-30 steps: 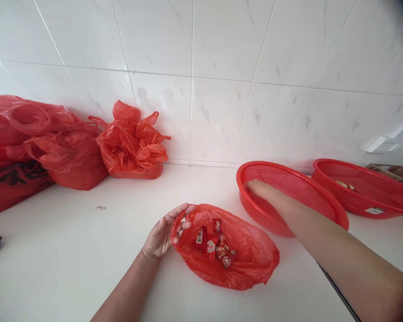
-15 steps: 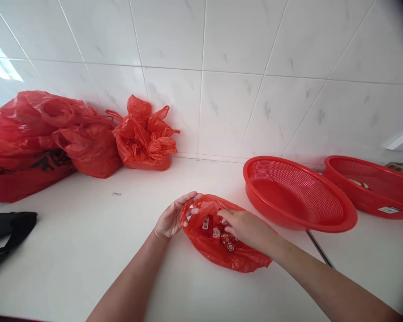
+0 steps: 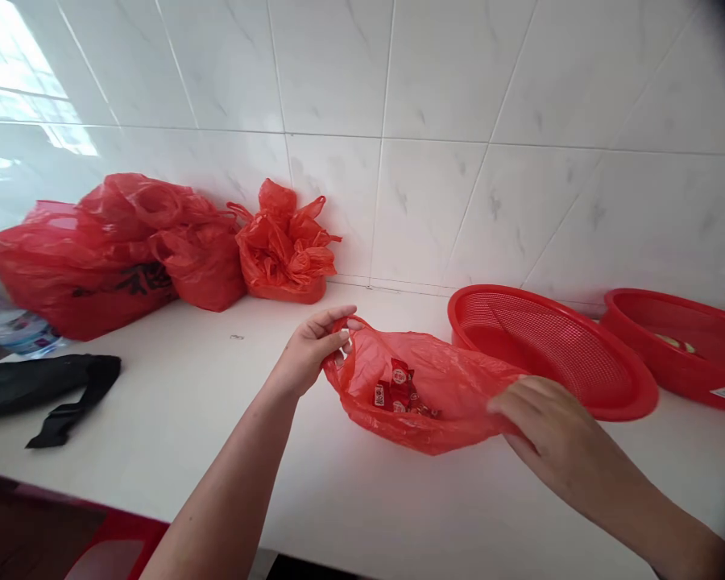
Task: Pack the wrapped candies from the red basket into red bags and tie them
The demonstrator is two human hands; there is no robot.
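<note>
A thin red plastic bag (image 3: pixel 435 443) is stretched between my two hands over the white counter. At its left end, my left hand (image 3: pixel 317 346) grips the rim, with a finger through a handle loop. My right hand (image 3: pixel 544 423), slightly blurred, is closed on the opposite end of the bag. Through the opening I see several small red wrapped packets (image 3: pixel 399 388) with white printing, lying in the bottom. Behind the bag's right side stands a red perforated basket (image 3: pixel 610 370).
Against the tiled wall at left sit a large red bag (image 3: pixel 54 274), a smaller red bag (image 3: pixel 202 270) and a crumpled red bag (image 3: pixel 287 262). A black strap bag (image 3: pixel 42 383) and plastic bottles (image 3: pixel 15 322) are at far left. Another red basket (image 3: pixel 701 379) stands at right.
My right hand has come out of the bag and moved right to its far end. The bag is now pulled wider and looks lifted. The view has turned left.
</note>
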